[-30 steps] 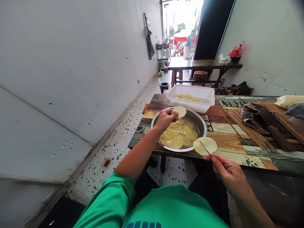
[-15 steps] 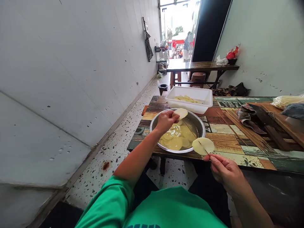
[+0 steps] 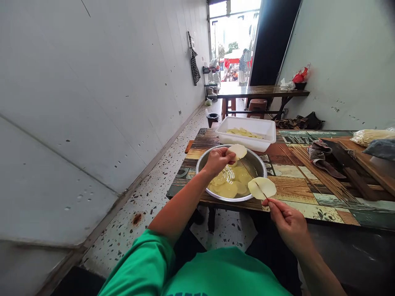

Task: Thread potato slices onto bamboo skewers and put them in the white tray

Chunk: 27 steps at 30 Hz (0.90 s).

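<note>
My left hand (image 3: 217,161) is closed, pinching a thin round potato slice (image 3: 239,151) above the metal bowl (image 3: 230,199). More pale potato slices (image 3: 227,189) lie under water in that bowl. At the bowl's right edge, my right hand (image 3: 289,220) grips the lower end of a thin wooden skewer (image 3: 268,199). A second potato slice (image 3: 269,186) is threaded on the skewer just above my right fingertips. Beyond this slice, the skewer's thin shaft runs up towards the slice in my left hand; whether it pierces that one I cannot tell.
Behind the bowl stands a white plastic tub (image 3: 243,142) with skewered slices inside. To the right lie a bundle of loose skewers (image 3: 327,174), a crumpled cloth (image 3: 319,151), a large knife (image 3: 359,181) and a wooden board (image 3: 370,168). A wall (image 3: 92,102) rises on the left.
My right hand has risen slightly and shifted left with its threaded slice. My left hand has moved slightly right, and both holds are kept. The whole view has tilted up a little.
</note>
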{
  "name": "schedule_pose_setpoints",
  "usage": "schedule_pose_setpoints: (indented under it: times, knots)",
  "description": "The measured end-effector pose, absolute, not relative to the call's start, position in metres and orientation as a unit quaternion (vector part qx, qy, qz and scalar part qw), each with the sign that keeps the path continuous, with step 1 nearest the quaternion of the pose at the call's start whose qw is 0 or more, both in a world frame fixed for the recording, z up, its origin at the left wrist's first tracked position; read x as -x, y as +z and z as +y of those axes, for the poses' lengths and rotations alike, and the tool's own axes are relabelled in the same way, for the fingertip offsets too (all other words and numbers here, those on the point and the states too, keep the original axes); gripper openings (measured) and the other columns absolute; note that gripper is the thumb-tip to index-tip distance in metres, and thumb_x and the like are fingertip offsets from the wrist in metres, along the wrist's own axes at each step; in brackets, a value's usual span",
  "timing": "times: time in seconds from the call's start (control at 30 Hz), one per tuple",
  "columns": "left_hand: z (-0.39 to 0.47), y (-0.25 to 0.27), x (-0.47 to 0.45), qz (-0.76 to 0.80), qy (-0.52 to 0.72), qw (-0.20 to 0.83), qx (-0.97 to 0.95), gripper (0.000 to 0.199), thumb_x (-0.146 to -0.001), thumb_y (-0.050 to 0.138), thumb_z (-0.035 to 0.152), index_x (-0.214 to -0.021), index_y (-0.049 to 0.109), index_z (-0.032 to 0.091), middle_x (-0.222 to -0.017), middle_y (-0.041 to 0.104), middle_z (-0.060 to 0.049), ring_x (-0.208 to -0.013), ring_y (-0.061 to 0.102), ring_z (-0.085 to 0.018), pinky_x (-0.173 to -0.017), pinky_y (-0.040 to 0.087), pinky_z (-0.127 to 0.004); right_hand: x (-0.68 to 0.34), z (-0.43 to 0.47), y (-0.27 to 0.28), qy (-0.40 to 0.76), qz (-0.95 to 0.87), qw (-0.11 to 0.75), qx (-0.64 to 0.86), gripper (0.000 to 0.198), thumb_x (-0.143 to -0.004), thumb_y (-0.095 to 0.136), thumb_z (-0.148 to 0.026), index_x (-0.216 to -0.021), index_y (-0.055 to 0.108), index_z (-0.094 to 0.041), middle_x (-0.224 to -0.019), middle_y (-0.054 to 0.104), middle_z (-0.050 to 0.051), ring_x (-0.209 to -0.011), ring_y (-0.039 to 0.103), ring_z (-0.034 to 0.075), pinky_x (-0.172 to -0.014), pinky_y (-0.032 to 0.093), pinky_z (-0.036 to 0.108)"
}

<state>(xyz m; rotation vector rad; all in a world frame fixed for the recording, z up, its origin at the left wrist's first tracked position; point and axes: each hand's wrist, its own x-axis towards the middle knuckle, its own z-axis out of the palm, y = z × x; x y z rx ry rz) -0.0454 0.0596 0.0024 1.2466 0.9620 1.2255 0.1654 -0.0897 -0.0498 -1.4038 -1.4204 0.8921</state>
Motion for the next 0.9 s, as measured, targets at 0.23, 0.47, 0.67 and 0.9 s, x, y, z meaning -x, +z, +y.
schedule_pose_setpoints:
  times: [0.23,0.47,0.67,0.9]
  knots:
    - [0.061,0.005,0.037,0.419,0.534,0.601,-0.422,0.016,-0.069,0.074,0.021,-0.072,0.062,0.012,-0.064,0.063,0.000,-0.049,0.055,-0.007,-0.050,0.043,-0.020,-0.164,-0.092,-0.044,0.391,-0.570,0.470,0.549,0.028,-0.084,0.061,-0.045,-0.085,0.068,-0.019,-0.055,0.044,-0.003,-0.048,0.038,0.011,-0.044,0.028,0.024]
    - [0.064,-0.010,0.028,0.419,0.574,0.472,-0.522,0.007,-0.073,0.066,0.020,-0.070,0.063,0.016,-0.062,0.059,0.003,-0.057,0.052,-0.008,-0.059,0.042,-0.020,-0.166,-0.092,-0.034,0.757,-0.294,0.457,0.362,0.020,-0.078,0.070,-0.037,-0.081,0.061,-0.019,-0.046,0.015,-0.013,-0.037,0.004,0.004,-0.030,0.015,0.016]
    - [0.058,-0.009,0.028,0.452,0.573,0.319,-0.605,0.011,-0.075,0.063,0.025,-0.067,0.063,0.018,-0.061,0.053,0.004,-0.059,0.044,-0.009,-0.059,0.036,-0.020,-0.164,-0.096,-0.039,0.743,-0.294,0.473,0.372,0.020,-0.078,0.069,-0.038,-0.081,0.063,-0.019,-0.045,0.015,-0.013,-0.036,0.003,0.004,-0.028,0.015,0.015]
    - [0.064,-0.011,0.024,0.463,0.583,0.466,-0.478,0.008,-0.074,0.065,0.020,-0.067,0.063,0.017,-0.062,0.058,0.002,-0.058,0.051,-0.009,-0.060,0.042,-0.021,-0.161,-0.103,-0.062,0.146,-0.644,0.462,0.592,0.022,-0.081,0.063,-0.035,-0.091,0.076,-0.020,-0.086,0.075,0.012,-0.075,0.069,0.027,-0.068,0.052,0.035]
